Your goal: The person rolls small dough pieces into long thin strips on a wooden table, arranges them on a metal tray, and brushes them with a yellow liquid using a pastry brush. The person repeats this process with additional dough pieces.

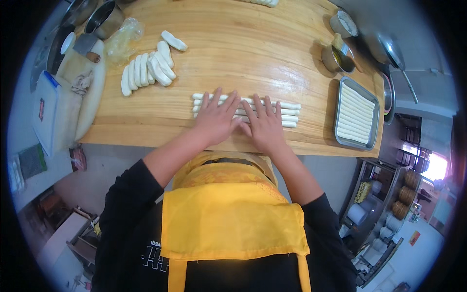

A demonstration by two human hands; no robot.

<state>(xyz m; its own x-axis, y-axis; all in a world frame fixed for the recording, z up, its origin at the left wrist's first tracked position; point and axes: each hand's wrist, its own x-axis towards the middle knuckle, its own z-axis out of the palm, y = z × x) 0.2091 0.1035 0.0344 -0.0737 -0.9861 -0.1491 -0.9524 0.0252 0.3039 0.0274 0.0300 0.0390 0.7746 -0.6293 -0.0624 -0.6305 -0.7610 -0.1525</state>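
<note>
Several long white dough strips [290, 112] lie side by side near the front edge of the wooden table [226, 47]. My left hand [217, 118] rests flat across their left half, fingers spread. Across the right half lies my right hand [265, 122], palm down with its fingers apart; the two thumbs almost meet. Parts of the strips are hidden under both hands. A group of shorter, thicker dough pieces [136, 71] sits to the left, some leaning on one another. On the right, a metal tray [338, 137] holds a row of thin dough strips [354, 115].
Back right are a metal pot with oil [330, 60], a brush [338, 41] and a bowl of white powder [344, 24]. A crumpled plastic bag [126, 40], a dough scraper [85, 44], a cloth [82, 82] and metal pots [105, 22] stand or lie at the left.
</note>
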